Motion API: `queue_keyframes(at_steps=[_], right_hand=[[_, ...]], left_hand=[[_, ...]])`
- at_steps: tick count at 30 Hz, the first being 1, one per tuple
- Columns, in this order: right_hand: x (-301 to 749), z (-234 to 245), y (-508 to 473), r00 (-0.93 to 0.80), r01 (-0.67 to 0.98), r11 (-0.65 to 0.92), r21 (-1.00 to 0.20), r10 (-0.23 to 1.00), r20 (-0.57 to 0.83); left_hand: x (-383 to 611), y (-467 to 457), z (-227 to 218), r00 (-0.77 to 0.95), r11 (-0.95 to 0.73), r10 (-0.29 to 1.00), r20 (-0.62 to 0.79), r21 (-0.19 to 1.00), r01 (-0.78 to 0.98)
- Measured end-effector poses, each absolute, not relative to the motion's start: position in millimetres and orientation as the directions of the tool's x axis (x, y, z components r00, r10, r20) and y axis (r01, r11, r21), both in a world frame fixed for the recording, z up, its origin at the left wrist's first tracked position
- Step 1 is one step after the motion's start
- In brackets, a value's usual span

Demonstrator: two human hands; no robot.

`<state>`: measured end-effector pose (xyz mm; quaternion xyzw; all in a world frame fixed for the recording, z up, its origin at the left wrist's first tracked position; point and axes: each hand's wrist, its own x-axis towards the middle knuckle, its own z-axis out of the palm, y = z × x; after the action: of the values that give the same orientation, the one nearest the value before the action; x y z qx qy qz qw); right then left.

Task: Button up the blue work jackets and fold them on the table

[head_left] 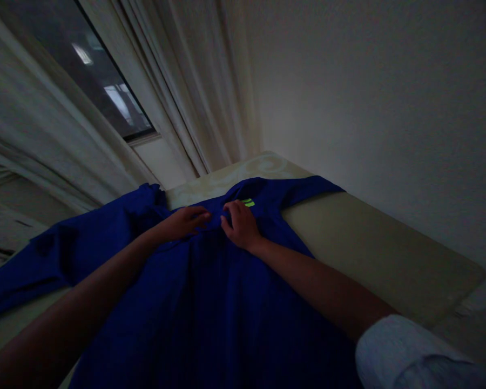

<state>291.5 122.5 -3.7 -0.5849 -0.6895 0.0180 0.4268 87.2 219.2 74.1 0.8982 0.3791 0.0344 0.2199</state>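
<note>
A dark blue long-sleeved garment [222, 292] is spread over the table, with one sleeve out to the left and the other toward the far right. My left hand [188, 220] rests on its upper part, fingers stretched toward the right and a little apart. Close by on the right, my right hand [241, 224] touches the same area, its fingers bent and the thumb apart from them. A small yellow-green striped patch [248, 202] shows just beyond my right hand's fingers. The dim light hides the fabric's finer details.
The pale table [372, 248] runs to a rounded corner at the right and meets a plain wall [372, 108]. Long light curtains [202, 81] hang behind it, beside a dark window [101, 70] at the upper left.
</note>
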Motion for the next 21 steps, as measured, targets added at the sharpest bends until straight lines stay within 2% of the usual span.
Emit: queue_keyframes(at_steps=[2, 4, 7, 9, 11, 14, 16, 18, 19, 21], right_hand=[[293.1, -5.7, 121.4, 0.043, 0.799, 0.311, -0.514, 0.824, 0.565], [291.3, -10.6, 120.5, -0.069, 0.825, 0.325, -0.463, 0.87, 0.488], [284.4, -17.5, 120.9, -0.219, 0.853, 0.356, -0.383, 0.908, 0.357], [283.6, -17.0, 125.2, -0.184, 0.855, 0.343, -0.389, 0.902, 0.391], [293.4, -10.2, 133.6, -0.03, 0.847, 0.28, -0.451, 0.874, 0.486], [336.1, 7.7, 146.6, 0.339, 0.805, 0.069, -0.589, 0.762, 0.552], [379.6, 17.3, 147.1, 0.585, 0.733, -0.159, -0.662, 0.643, 0.494], [425.0, 20.1, 137.3, 0.762, 0.62, -0.411, -0.668, 0.52, 0.387], [445.0, 18.8, 129.5, 0.805, 0.575, -0.505, -0.644, 0.488, 0.337], [474.3, 12.8, 113.1, 0.809, 0.572, -0.6, -0.559, 0.524, 0.266]], left_hand=[[67.2, 217.5, 58.1, 0.627, -0.607, 0.774, 0.089, 0.386, 0.694], [46.4, 212.8, 34.0, 0.578, -0.61, 0.793, 0.195, 0.258, 0.749], [24.3, 198.1, -4.5, 0.582, -0.588, 0.808, 0.088, 0.149, 0.795], [20.6, 187.0, -20.8, 0.559, -0.57, 0.822, 0.111, 0.138, 0.81], [24.9, 177.3, -27.0, 0.544, -0.572, 0.817, 0.19, 0.144, 0.808], [37.6, 165.5, -26.4, 0.55, -0.586, 0.807, 0.215, 0.179, 0.79], [44.6, 159.6, -26.1, 0.554, -0.586, 0.809, 0.196, 0.196, 0.787], [48.8, 155.6, -27.3, 0.548, -0.579, 0.814, 0.191, 0.197, 0.791], [50.0, 154.4, -28.2, 0.544, -0.576, 0.816, 0.194, 0.195, 0.794], [51.1, 153.0, -29.6, 0.538, -0.572, 0.818, 0.202, 0.196, 0.796]])
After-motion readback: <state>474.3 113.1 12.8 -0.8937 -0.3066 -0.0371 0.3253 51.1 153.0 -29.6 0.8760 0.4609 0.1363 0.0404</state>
